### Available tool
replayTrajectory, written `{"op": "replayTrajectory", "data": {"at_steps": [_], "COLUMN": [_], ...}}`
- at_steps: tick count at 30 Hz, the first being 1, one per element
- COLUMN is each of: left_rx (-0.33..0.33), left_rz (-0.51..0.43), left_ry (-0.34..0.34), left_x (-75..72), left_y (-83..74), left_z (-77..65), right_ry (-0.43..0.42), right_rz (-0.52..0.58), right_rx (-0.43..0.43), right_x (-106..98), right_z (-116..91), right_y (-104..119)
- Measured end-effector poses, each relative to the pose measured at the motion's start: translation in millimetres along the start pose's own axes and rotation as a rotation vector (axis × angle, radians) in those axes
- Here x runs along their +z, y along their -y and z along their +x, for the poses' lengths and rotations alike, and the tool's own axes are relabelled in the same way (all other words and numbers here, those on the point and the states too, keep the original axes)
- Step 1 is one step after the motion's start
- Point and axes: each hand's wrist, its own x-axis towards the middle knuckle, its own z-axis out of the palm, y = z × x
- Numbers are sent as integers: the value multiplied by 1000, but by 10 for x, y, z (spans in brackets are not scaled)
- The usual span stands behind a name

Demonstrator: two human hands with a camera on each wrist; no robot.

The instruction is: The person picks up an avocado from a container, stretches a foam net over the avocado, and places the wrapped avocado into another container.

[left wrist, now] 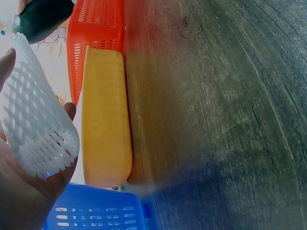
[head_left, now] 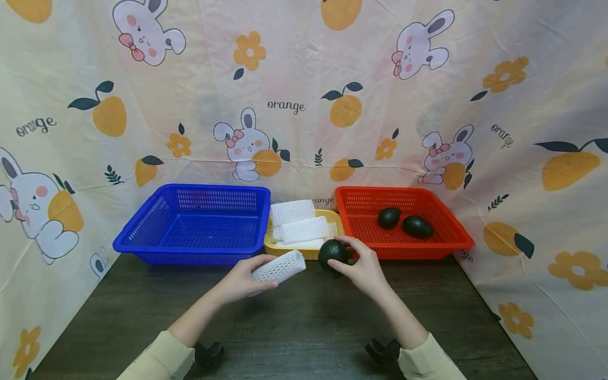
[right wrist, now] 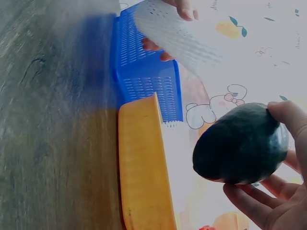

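Note:
A white foam net sleeve [head_left: 280, 267] is held in my left hand [head_left: 241, 281], thumb on one side and fingers on the other; its free end points right. My right hand [head_left: 364, 269] grips a dark green avocado [head_left: 331, 255] between thumb and fingers, close to that free end but apart from it. In the right wrist view the avocado [right wrist: 240, 143] lies lengthwise in the fingertips. The left wrist view shows the net sleeve [left wrist: 36, 110] as a tube, with the avocado [left wrist: 44, 20] beyond its far end.
A yellow tray [head_left: 271, 250] behind the hands holds several foam net sleeves [head_left: 304, 229]. At the left stands a blue basket [head_left: 190, 257]. The red basket [head_left: 404, 252] at the right contains two avocados [head_left: 417, 226]. A patterned cloth [head_left: 304, 68] hangs behind the dark table [head_left: 304, 327].

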Motion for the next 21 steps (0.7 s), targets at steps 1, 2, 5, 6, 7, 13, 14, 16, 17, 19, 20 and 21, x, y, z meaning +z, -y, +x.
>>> {"op": "replayTrajectory", "data": {"at_steps": [1, 2, 5, 6, 7, 13, 14, 16, 17, 19, 20, 21], "left_rx": [0, 1, 2, 1, 0, 2, 3, 6, 6, 6, 5, 5], "left_rz": [-2, -4, -2, -3, -3, -6, -8, -12, -13, -14, -16, -15], "left_ry": [-1, -1, -3, -4, -4, -5, -5, -3, -2, -2, -3, -3], "left_x": [-2, -2, 0, 1, 2, 14, 16, 22, 24, 29, 32, 34], "left_y": [1, 3, 8, 8, 8, 16, 18, 20, 20, 19, 18, 18], "left_z": [1, 1, 4, 6, 9, 23, 23, 22, 21, 19, 20, 20], "right_ry": [-12, -20, -39, -43, -48, -64, -65, -65, -65, -70, -74, -79], "right_rz": [10, 23, 52, 64, 78, 142, 146, 168, 180, 201, 213, 229], "right_rx": [4, 9, 38, 49, 59, 44, 37, 29, 26, 22, 19, 16], "right_x": [0, 0, 2, 4, 5, -29, -34, -36, -34, -28, -22, -15], "right_z": [7, 12, 26, 28, 30, 0, -7, -12, -12, -10, -9, -5], "right_y": [6, 13, 39, 54, 74, 349, 391, 436, 450, 471, 477, 482]}}
